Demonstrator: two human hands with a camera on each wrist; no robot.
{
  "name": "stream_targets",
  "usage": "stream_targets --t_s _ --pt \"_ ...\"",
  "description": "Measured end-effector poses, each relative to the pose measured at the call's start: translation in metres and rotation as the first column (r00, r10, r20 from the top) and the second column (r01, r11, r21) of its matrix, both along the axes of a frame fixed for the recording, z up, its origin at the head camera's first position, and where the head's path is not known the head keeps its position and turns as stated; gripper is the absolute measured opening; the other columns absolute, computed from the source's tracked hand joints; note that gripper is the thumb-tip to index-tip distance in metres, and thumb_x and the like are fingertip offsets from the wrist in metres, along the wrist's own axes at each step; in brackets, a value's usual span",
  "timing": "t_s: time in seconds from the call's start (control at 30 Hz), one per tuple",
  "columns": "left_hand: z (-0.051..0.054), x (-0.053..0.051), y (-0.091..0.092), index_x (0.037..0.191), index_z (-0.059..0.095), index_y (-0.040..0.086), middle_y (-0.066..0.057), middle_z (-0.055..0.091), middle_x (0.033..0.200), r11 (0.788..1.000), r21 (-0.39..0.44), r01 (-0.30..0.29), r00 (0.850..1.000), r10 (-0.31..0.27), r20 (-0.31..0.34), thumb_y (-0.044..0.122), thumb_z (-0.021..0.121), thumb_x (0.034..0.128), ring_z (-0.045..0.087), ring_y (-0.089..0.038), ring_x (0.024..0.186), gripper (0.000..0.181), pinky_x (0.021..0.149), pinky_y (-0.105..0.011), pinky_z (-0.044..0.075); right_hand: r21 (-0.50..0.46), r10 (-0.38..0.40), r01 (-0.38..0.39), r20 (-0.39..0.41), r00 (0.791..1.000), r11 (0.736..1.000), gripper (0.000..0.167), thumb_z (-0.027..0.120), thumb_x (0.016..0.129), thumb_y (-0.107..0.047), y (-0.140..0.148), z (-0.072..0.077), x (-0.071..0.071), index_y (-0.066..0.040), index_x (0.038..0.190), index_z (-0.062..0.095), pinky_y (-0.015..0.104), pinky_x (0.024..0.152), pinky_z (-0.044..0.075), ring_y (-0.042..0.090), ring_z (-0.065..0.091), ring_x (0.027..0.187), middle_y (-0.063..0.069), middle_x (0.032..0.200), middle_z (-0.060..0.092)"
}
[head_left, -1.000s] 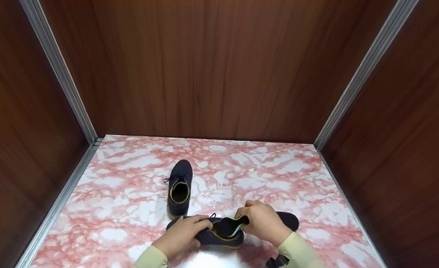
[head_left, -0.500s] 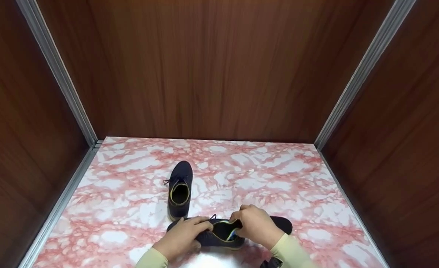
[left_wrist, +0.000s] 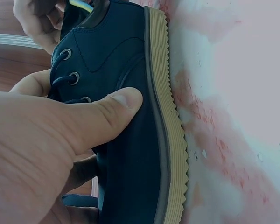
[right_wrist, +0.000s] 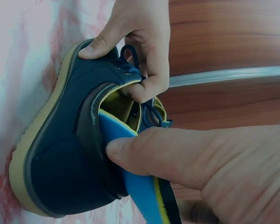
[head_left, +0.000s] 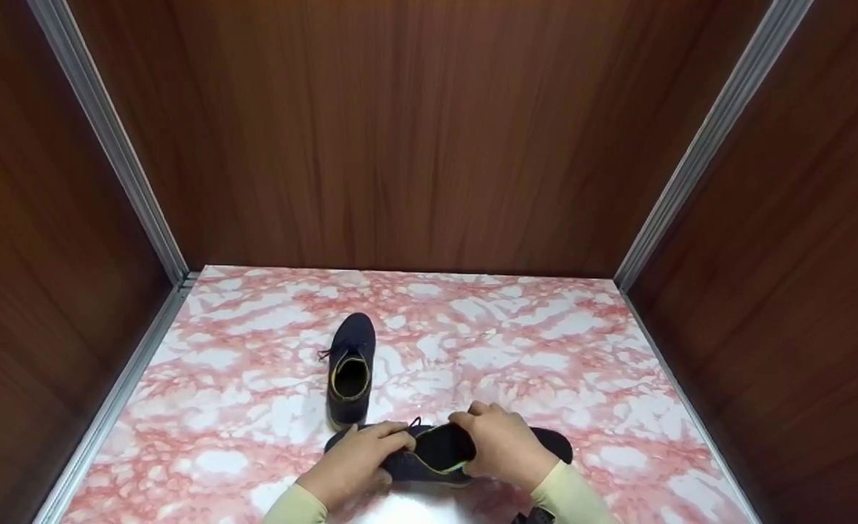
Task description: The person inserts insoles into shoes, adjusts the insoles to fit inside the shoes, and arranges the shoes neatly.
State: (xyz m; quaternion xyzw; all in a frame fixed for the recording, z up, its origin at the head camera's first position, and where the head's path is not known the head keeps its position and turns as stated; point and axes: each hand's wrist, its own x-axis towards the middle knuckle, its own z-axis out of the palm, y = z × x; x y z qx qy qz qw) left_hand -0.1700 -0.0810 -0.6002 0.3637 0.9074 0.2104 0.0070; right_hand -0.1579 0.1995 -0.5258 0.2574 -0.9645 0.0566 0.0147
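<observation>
Insole [right_wrist: 142,191], blue underneath with a yellow edge and a black upper face, is lodged partly inside the near shoe [right_wrist: 67,163], and its other end is left sticking out past the heel. It is pinched by the right hand [head_left: 505,444], whose thumb is laid against the blue underside; the fingers behind are mostly hidden. Beyond that hand, the insole's rounded black end is seen in the head view.

The near shoe is stood on its sole [left_wrist: 165,102], set crosswise with its toe to the left and its opening facing up. Its front part is gripped by the left hand [head_left: 359,455]: the thumb is pressed on the navy side, and a bent finger is held at the opening, by the laces [left_wrist: 60,79].

Behind the near shoe's toe, the other shoe [head_left: 356,335] is placed upright, toe pointed away; whether the two are touching cannot be told. Both openings are edged in yellow. The pair is supported by a table [head_left: 581,342] patterned in red and white, enclosed by wood-grained panels [head_left: 399,131] joined with metal strips [head_left: 116,145]. Both forearms are covered by pale yellow sleeves [head_left: 570,495].
</observation>
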Motion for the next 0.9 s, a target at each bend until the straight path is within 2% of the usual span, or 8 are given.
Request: stream_targets --t_s 0.1,0.2,0.43,0.63,0.9 --pt "-0.001 0.0 0.0 0.131 0.065 0.035 -0.003 0.063 0.157 1.0 0.005 -0.001 1.0 0.001 0.003 0.018 0.091 0.0831 0.066 -0.03 0.142 0.057 0.106 -0.083 0.048 0.013 -0.014 0.013 0.024 1.0 1.0 0.085 0.101 0.062 -0.032 0.003 0.0 0.002 -0.011 0.139 0.071 0.052 0.069 0.061 0.029 0.068 0.093 0.006 0.115 0.072" --pt "0.0 0.0 0.0 0.13 0.066 0.035 -0.003 0.064 0.157 1.0 0.006 -0.001 1.0 0.001 0.006 0.018 0.092 0.0827 0.066 -0.029 0.142 0.056 0.106 -0.083 0.048 0.006 -0.029 0.029 0.043 0.999 1.0 0.089 0.102 0.061 -0.031 0.007 0.001 0.003 -0.008 0.141 0.069 0.054 0.071 0.061 0.03 0.068 0.099 0.008 0.12 0.071" --pt "0.001 0.0 -0.001 0.131 0.066 0.035 -0.002 0.064 0.155 1.0 -0.011 -0.002 1.0 0.002 0.015 0.019 0.091 0.0839 0.067 -0.028 0.141 0.055 0.106 -0.084 0.048 -0.03 0.007 -0.006 0.02 1.0 1.0 0.067 0.101 0.066 -0.025 0.011 0.005 0.003 -0.017 0.127 0.074 0.045 0.07 0.062 0.025 0.068 0.093 0.0 0.109 0.071" --pt "0.002 0.0 -0.001 0.13 0.067 0.034 -0.004 0.065 0.155 1.0 0.002 0.002 1.0 -0.002 0.005 0.017 0.091 0.0824 0.067 -0.03 0.14 0.056 0.105 -0.085 0.047 -0.044 0.031 -0.032 -0.044 0.999 0.999 0.045 0.099 0.071 -0.022 0.008 0.009 0.002 -0.023 0.109 0.075 0.041 0.063 0.058 0.022 0.065 0.083 -0.005 0.101 0.072" --pt "0.002 0.001 0.001 0.131 0.067 0.034 -0.003 0.064 0.155 1.0 -0.009 -0.002 1.0 0.002 0.009 0.018 0.091 0.083 0.067 -0.03 0.14 0.056 0.106 -0.084 0.048 -0.091 0.024 -0.029 -0.058 0.998 0.995 0.037 0.098 0.072 -0.02 0.005 0.007 0.004 -0.023 0.101 0.075 0.039 0.064 0.058 0.022 0.065 0.079 -0.005 0.099 0.075"
